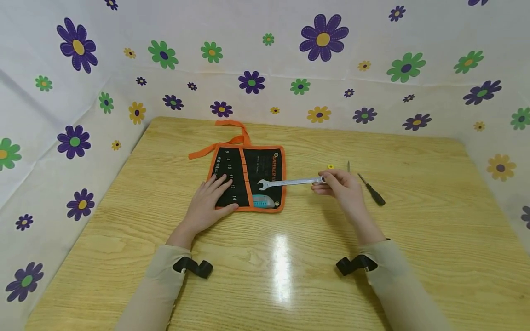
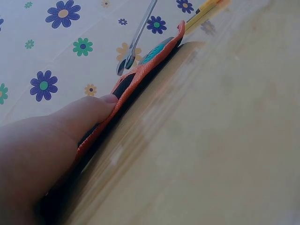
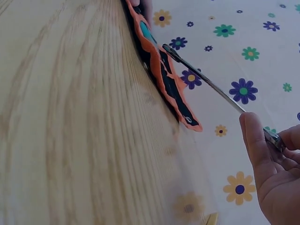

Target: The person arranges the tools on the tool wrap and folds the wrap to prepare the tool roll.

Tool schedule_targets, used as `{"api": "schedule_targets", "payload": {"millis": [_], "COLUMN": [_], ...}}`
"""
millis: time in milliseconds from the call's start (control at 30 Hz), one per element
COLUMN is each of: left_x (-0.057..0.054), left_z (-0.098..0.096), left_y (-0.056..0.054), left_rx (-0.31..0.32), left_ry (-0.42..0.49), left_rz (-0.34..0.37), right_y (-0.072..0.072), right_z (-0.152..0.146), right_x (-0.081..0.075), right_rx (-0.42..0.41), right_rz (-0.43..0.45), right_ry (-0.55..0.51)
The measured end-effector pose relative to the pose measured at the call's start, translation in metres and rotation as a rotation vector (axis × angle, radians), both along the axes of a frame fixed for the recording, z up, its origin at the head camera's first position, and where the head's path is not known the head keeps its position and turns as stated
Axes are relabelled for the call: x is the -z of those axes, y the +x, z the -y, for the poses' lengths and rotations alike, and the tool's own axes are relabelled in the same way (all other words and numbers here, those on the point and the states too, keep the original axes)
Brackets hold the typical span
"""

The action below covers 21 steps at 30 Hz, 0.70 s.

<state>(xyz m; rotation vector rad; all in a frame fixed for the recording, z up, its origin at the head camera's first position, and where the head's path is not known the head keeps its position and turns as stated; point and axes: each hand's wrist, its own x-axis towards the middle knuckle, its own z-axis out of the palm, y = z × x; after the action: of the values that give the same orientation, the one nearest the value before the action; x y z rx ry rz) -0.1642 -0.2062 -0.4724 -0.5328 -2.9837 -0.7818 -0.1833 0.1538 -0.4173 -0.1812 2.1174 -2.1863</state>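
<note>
A black tool pouch [image 1: 264, 162] with orange trim lies unrolled on the table, printed with numbers along its left part. My left hand [image 1: 207, 207] rests on that part with fingers spread, its thumb [image 2: 91, 112] along the near edge. A silver combination wrench [image 1: 291, 182] is pinched at its ring end between the thumb and fingers of my right hand [image 1: 345, 192]. Its open end points left, above the pouch's right part, apart from the cloth in the left wrist view. A teal and grey tool [image 1: 262, 201] sits in the lowest pocket, its kind unclear.
Right of my right hand lies a screwdriver [image 1: 374, 195] with a black handle. Behind that hand show a thin metal tip [image 1: 348, 165] and a small yellow piece [image 1: 330, 167], both partly hidden. Orange ties [image 1: 232, 123] trail behind the pouch. Flower-patterned cloth [image 1: 281, 59] surrounds the wooden table [image 1: 248, 285].
</note>
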Motion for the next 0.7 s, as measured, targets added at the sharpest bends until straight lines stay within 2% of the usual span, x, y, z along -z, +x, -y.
{"api": "schedule_targets", "payload": {"millis": [233,467,700], "left_x": [-0.001,-0.002,0.000], "left_z": [0.000,-0.002,0.000], "left_y": [0.000,0.001,0.000], "left_rx": [-0.001,0.000,-0.004], "left_ry": [-0.004,0.004,0.001], "left_rz": [0.004,-0.001,0.000], "right_y": [-0.007,-0.012,-0.017], "right_z": [0.015,0.020,0.023], "right_x": [0.004,0.007,0.009], "right_rx": [0.009,0.045,0.003], "right_rz": [0.028,0.038,0.061], "right_ry": [0.046,0.141,0.188]}}
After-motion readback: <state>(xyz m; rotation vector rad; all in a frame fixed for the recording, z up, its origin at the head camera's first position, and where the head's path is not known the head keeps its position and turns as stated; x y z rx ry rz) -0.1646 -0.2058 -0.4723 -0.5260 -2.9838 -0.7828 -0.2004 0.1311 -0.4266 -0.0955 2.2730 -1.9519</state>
